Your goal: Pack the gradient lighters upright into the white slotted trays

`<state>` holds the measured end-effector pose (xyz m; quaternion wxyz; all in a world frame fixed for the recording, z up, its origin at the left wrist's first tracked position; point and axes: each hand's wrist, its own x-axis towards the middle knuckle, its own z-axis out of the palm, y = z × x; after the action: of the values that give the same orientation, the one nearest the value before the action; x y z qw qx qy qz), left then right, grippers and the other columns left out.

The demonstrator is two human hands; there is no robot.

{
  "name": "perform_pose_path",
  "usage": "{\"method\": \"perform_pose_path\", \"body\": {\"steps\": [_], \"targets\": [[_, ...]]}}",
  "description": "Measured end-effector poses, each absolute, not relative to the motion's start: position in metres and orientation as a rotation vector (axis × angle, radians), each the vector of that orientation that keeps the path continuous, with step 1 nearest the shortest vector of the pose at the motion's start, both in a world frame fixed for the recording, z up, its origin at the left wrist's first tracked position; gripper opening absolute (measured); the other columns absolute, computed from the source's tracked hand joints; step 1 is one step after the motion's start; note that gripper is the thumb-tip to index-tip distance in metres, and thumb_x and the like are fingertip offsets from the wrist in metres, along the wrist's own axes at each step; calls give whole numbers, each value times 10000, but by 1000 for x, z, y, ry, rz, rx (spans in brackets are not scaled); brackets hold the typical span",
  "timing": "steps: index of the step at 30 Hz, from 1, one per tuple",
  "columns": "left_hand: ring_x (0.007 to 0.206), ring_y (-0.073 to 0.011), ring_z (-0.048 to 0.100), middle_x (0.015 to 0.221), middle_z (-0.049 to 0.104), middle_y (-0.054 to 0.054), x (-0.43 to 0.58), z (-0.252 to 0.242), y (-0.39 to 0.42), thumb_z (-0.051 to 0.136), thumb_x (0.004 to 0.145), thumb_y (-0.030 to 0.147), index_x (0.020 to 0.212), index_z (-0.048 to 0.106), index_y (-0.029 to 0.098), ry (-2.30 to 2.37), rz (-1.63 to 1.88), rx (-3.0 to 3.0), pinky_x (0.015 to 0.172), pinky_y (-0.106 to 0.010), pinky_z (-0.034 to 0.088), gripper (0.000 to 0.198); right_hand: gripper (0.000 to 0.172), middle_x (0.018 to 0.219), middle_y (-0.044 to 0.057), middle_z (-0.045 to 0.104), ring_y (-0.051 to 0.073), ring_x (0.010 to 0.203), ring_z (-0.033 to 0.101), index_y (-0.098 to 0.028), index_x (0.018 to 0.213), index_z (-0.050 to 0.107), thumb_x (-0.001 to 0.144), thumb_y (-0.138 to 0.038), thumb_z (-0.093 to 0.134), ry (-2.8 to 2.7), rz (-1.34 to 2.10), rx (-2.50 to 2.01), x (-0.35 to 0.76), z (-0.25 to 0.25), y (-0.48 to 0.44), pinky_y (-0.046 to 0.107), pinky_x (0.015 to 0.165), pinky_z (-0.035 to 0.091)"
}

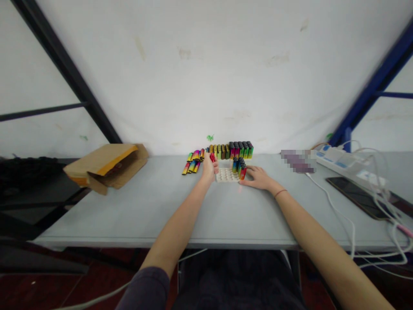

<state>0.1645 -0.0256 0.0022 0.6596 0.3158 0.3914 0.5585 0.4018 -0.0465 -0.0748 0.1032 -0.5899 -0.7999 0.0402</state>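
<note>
My left hand (209, 169) is closed around a red lighter (212, 157), with its top showing above my fingers. A white moulded tray (227, 175) with rows of small holes lies on the grey table just right of that hand. My right hand (258, 178) lies flat and spread on the table, its fingertips at a small upright cluster of rainbow-coloured lighters (239, 168) on the tray's right side. A long row of upright lighters (230, 150) with dark tops stands behind the tray. Several more lighters (192, 162) lie on their sides to the left.
An open cardboard box (106, 168) lies at the table's left side. To the right are a pixelated object (298, 160), a white power strip (342, 160) with white cables, and a dark smartphone (358, 197). A white wall rises behind the table.
</note>
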Motion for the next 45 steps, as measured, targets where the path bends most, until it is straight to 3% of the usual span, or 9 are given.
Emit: {"method": "perform_pose_path", "body": {"steps": [8,15,18,24,29,33,36,39,45], "targets": [[380,-93,393,420,344,69,169,-8,-21,526,903,749,616,409,236,937,1341,801,430,-208,340,600,834,1604,186,518,398,1491,456,-179,1502,600,925,-780,564,-2358,142,-1736,401,-73,-48,529,1234,348],[351,-61,167,441,216,97,167,-4,-22,437,970,625,647,364,234,929,1291,803,380,-194,138,513,840,1598,178,524,399,1489,456,-199,1497,606,913,-801,565,-2356,154,-1727,402,-75,-47,533,1232,349],[356,-63,146,449,193,94,167,-1,-23,394,986,574,649,350,235,928,1288,794,375,-188,129,480,829,1597,173,527,394,1488,459,-207,1497,606,916,-797,563,-2359,148,-1725,403,-75,-46,532,1233,347],[386,-67,154,467,202,90,168,-1,-26,406,969,649,645,361,234,909,1301,807,381,-181,147,528,850,1594,185,528,403,1477,468,-186,1501,602,910,-795,576,-2359,148,-1733,402,-74,-47,530,1226,357],[402,-69,235,491,283,78,171,-7,-25,466,973,656,681,437,218,889,1273,927,409,-192,195,527,846,1602,184,519,392,1485,461,-182,1501,600,917,-793,567,-2358,142,-1733,402,-75,-47,524,1234,347],[461,-89,336,555,400,70,173,-17,-24,610,953,487,786,528,224,877,1297,1172,458,-191,272,321,847,1596,182,525,390,1483,466,-189,1494,605,910,-801,569,-2354,130,-1732,403,-77,-46,526,1230,353],[697,-137,558,766,602,0,173,-20,-25,687,901,343,860,645,228,881,1436,1451,609,-208,435,129,833,1593,177,532,388,1482,471,-201,1495,605,912,-795,572,-2353,124,-1729,403,-78,-45,529,1228,357],[978,-202,633,977,699,-69,169,-17,-24,749,840,268,883,742,218,918,1507,1600,775,-242,498,66,826,1591,178,534,398,1479,474,-209,1489,611,909,-796,575,-2344,124,-1721,403,-78,-45,547,1217,370],[905,-195,687,979,767,-70,162,-16,-18,801,788,244,879,806,201,816,1203,1713,824,-267,520,101,818,1589,164,541,400,1474,479,-221,1497,607,912,-792,577,-2353,134,-1719,403,-78,-44,543,1215,371]]}}
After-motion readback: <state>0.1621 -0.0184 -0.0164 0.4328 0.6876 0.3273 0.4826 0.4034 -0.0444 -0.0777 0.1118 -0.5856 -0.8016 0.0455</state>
